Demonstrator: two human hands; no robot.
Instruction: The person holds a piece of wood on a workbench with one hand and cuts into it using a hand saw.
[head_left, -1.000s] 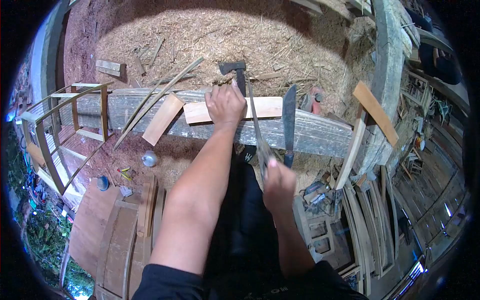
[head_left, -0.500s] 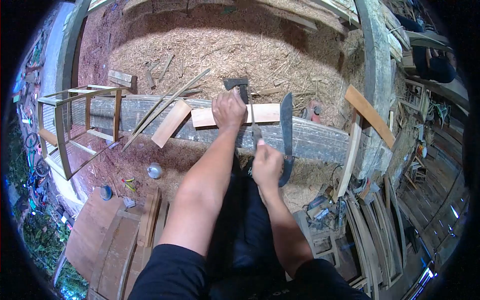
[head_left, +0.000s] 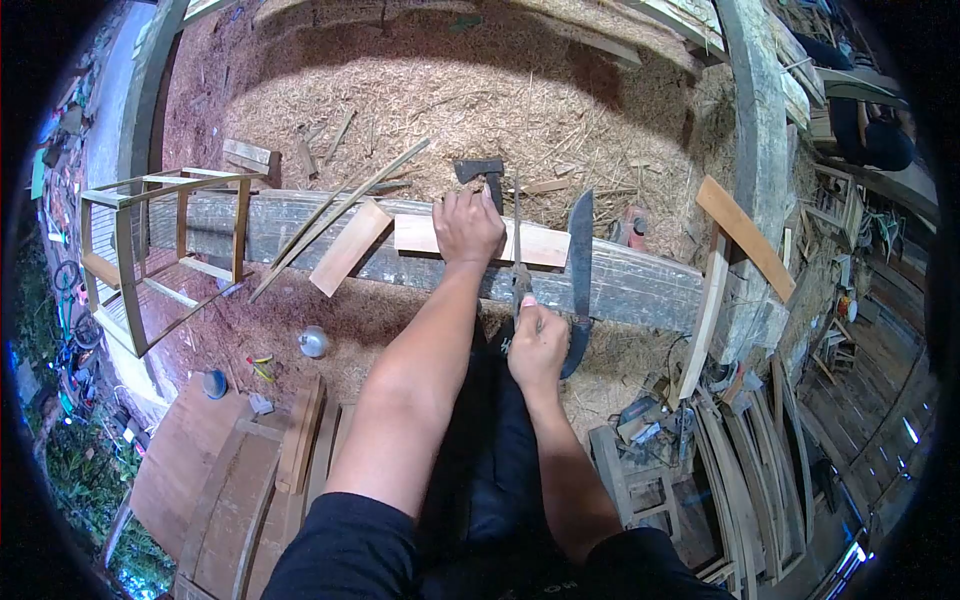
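On board (head_left: 415, 234), left hand (head_left: 468, 228), palm down

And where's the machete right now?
In the head view, the machete lies across the long wooden beam, right of centre, beside the right end of the pale board.

There are two pale boards (head_left: 545, 244) on the beam (head_left: 640, 296), one saw (head_left: 521, 281), one axe (head_left: 479, 170) and one machete (head_left: 581, 248).

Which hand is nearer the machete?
Right. The right hand, gripping the saw, is just beside the machete near its handle; the left hand is farther off, on the pale board.
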